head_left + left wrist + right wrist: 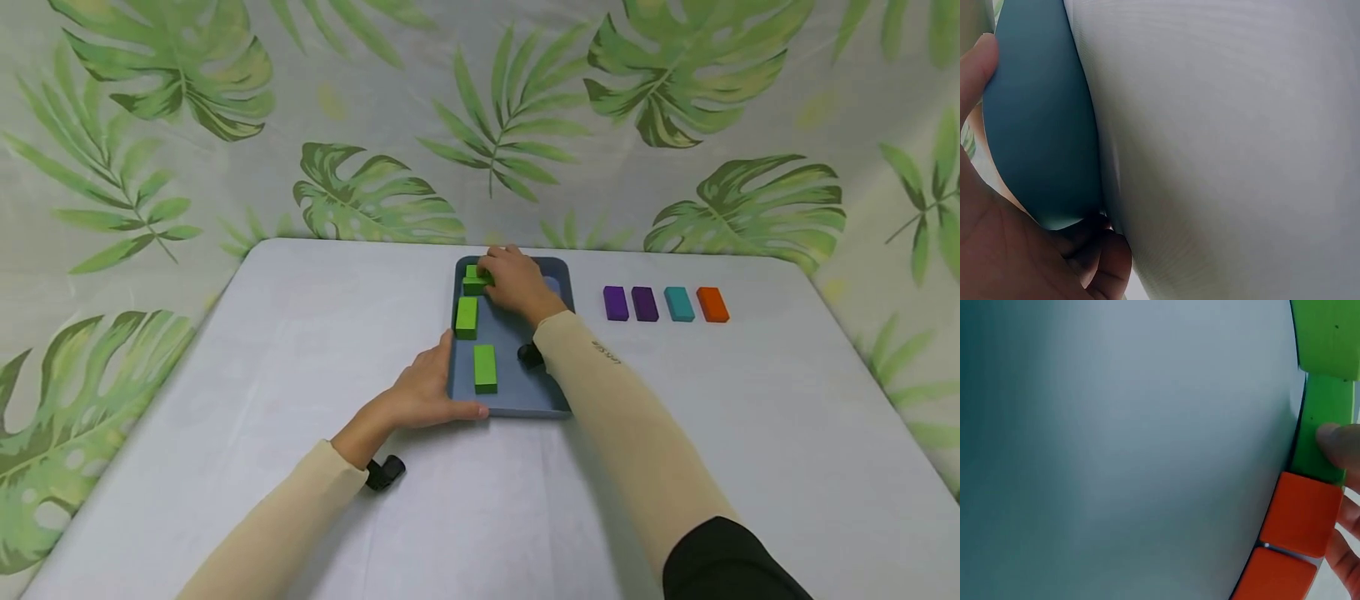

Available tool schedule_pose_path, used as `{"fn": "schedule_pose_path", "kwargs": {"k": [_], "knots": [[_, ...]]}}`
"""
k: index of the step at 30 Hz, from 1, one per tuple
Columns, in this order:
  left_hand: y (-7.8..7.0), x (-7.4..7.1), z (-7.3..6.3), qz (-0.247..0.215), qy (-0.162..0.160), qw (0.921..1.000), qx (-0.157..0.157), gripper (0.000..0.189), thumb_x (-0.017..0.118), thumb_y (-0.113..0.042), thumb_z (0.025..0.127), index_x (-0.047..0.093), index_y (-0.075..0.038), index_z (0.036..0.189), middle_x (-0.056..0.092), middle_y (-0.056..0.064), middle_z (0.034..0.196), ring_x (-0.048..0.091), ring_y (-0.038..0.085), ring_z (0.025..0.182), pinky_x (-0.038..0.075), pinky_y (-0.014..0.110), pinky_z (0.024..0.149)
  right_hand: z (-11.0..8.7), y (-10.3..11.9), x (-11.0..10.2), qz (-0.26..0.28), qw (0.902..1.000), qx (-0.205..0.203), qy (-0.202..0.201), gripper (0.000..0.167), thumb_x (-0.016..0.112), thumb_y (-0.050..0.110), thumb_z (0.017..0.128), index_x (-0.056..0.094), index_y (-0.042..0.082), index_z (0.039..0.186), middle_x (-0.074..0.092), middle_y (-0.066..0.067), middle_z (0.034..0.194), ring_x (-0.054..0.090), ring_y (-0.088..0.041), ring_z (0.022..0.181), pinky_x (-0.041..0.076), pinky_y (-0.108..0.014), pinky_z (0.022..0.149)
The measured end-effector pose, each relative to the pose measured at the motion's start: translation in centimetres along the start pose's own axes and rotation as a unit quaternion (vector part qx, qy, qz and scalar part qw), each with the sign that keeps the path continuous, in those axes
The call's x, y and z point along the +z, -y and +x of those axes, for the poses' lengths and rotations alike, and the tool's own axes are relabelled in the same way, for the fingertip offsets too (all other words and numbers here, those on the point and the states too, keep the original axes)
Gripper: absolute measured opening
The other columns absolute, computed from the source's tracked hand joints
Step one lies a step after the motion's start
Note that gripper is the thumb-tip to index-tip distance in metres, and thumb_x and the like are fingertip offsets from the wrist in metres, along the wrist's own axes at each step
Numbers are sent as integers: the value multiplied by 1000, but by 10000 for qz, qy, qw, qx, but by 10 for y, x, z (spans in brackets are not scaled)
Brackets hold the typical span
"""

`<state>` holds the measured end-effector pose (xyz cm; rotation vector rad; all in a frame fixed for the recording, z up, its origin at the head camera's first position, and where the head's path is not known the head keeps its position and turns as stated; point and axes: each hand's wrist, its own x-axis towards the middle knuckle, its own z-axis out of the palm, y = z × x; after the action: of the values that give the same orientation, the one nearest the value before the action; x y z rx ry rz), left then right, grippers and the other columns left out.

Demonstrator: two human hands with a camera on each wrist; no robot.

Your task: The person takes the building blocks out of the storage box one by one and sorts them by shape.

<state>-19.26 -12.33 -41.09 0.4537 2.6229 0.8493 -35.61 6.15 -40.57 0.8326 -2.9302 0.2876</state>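
Observation:
A grey-blue tray lies on the table in the head view. My left hand grips its near left corner, thumb along the near edge and the other fingers at the left side. In the left wrist view, curled fingertips reach around the tray's edge. At the far end, my right hand pinches a green block, thumb on its face. Two orange blocks sit beside it in the right wrist view, hidden by the hand from above. More green blocks stand along the tray's left side, one nearer me.
Right of the tray, a row holds two purple blocks, a teal block and an orange block. A white cloth covers the table. Behind its far edge hangs a leaf-patterned curtain.

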Motion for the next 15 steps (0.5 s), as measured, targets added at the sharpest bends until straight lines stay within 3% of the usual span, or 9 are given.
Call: {"fn": "schedule_pose_path", "kwargs": {"k": [7,15], "knots": [[-1,0,0,-25,-16,9999,113,127,75,-57,78,-6,-2,158,21,22,163,25,42,150,32,59,114,-1,1,-1,184,9998,64,26,22,64,14,95,67,10,117,63,-9,119,54,-31,115,50,-46,94],[-1,-2,-1,-15,31,10000,37,128,75,-57,78,-8,-4,159,18,20,165,23,40,151,31,58,115,-7,-1,-23,1214,9925,141,-96,25,60,15,97,59,10,121,66,-12,121,62,-31,98,49,-45,92]]}}
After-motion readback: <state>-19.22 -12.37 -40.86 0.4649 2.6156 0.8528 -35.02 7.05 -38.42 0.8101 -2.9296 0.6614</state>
